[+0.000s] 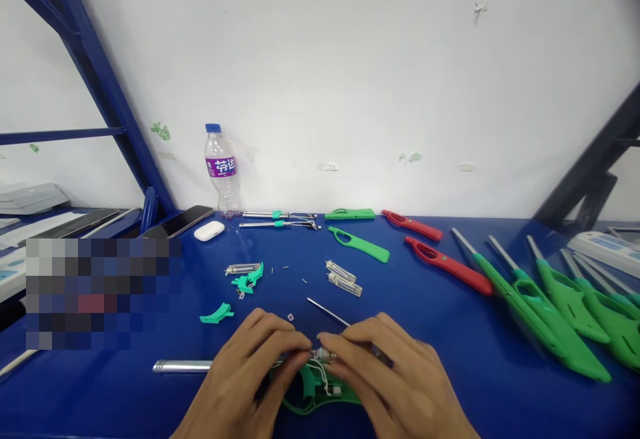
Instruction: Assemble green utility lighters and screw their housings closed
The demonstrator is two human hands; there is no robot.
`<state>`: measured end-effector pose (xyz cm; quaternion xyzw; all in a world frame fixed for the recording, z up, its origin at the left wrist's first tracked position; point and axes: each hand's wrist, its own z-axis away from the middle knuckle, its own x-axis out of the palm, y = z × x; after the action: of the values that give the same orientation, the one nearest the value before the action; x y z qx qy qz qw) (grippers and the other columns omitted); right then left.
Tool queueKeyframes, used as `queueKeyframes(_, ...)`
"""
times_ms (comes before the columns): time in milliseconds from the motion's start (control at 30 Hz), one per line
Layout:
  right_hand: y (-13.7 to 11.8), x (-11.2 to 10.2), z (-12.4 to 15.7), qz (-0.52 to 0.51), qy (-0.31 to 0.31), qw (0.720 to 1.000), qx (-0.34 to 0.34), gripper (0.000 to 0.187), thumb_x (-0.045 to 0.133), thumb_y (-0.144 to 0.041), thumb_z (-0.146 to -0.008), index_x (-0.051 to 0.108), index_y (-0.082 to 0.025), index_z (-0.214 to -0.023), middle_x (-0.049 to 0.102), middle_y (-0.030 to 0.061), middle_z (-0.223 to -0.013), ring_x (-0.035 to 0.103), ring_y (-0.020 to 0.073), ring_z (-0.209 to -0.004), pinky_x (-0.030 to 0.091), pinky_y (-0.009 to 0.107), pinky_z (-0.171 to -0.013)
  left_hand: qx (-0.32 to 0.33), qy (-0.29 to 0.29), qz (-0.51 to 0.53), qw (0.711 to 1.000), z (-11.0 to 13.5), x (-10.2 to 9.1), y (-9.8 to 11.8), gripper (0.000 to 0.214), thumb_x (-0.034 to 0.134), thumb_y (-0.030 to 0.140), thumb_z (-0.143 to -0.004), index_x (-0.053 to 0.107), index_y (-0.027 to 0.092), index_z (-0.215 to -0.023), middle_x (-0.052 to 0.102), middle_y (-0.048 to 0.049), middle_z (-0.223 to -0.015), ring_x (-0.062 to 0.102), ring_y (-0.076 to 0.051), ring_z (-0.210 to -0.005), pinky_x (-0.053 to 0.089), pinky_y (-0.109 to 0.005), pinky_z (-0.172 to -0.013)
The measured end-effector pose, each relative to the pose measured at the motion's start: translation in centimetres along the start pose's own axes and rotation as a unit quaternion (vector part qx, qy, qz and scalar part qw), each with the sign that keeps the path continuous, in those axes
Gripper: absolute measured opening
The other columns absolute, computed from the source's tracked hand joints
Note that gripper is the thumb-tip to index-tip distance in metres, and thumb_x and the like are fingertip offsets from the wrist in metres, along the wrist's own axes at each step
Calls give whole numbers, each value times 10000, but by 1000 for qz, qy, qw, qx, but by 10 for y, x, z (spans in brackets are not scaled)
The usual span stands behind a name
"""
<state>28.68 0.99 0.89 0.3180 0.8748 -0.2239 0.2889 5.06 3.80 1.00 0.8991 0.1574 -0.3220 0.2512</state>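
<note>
My left hand (255, 366) and my right hand (393, 372) meet at the front middle of the table, fingertips almost touching. Between the right fingertips sits the end of a clear lighter fuel tank (326, 354). The left thumb and forefinger pinch at its tip, on something too small to make out. Just below lies an opened green lighter casing (300, 410) with a teal trigger (309, 382) and white wires (324, 378). A silver lighter tube (183, 366) sticks out left from under my left hand. A thin metal shaft (327, 311) reaches under my right hand.
Teal triggers (216, 314), clear tanks (345, 284) and tiny metal pieces lie ahead. Further back are wired tubes (270, 224), green casings (365, 246) and red casings (450, 264). Several green lighters (545, 326) lie right. A bottle (221, 172) and white case (209, 230) stand back left.
</note>
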Motion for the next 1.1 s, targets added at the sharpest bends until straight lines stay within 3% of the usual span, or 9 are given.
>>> queueKeyframes(267,-2,6,-4,-5,17,1000,-26,224,536,-167,-1112,734,-201,-1212,734,9,-840,613,131,-649,436,248,-508,37,17,9,999,-6,1,5,291,539,-73,-996,661,171,-1094,674,-34,-958,602,-148,-864,547,-252,-781)
queueKeyframes(367,-4,8,-5,1,31,999,-21,237,493,-190,-1135,726,-193,-1179,724,11,-827,594,132,-638,434,252,-525,45,26,11,999,-9,1,4,292,537,-83,-985,659,164,-1083,687,-36,-948,603,-148,-855,547,-253,-763)
queueKeyframes(567,-3,2,-5,-2,3,1000,-22,185,537,-191,-1116,699,-219,-1200,744,-1,-863,640,149,-679,456,263,-533,34,23,4,999,-11,-1,5,277,536,-42,-999,668,197,-1047,708,-20,-921,640,-143,-815,571,-244,-737)
queueKeyframes(700,1,-1,-3,-21,4,999,23,208,550,-308,-1132,662,-270,-1304,801,-22,-977,728,161,-815,558,282,-711,10,26,-44,999,-6,-3,7,224,569,92,-1044,707,225,-1159,752,-36,-1003,740,-168,-906,644,-262,-822)
queueKeyframes(800,6,-3,-1,-21,4,998,52,210,524,-387,-1140,691,-267,-1184,809,-31,-965,730,157,-800,571,291,-764,-33,26,-105,994,5,-5,7,273,593,297,-1074,698,273,-1325,786,-59,-1161,791,-222,-1029,687,-327,-888)
queueKeyframes(933,10,-5,2,6,-37,998,45,327,445,-392,-1160,717,-258,-1037,793,-21,-930,703,172,-774,567,303,-723,-35,-9,-142,989,20,-6,6,363,637,403,-1055,670,299,-1402,787,-56,-1222,800,-246,-1065,679,-368,-955)
queueKeyframes(1100,10,-5,6,30,-68,996,40,407,380,-393,-1173,735,-255,-1030,776,4,-935,707,184,-822,568,299,-739,-9,-67,-120,991,21,-3,4,267,588,261,-1078,679,272,-1329,769,-52,-1176,780,-219,-1012,680,-352,-902)
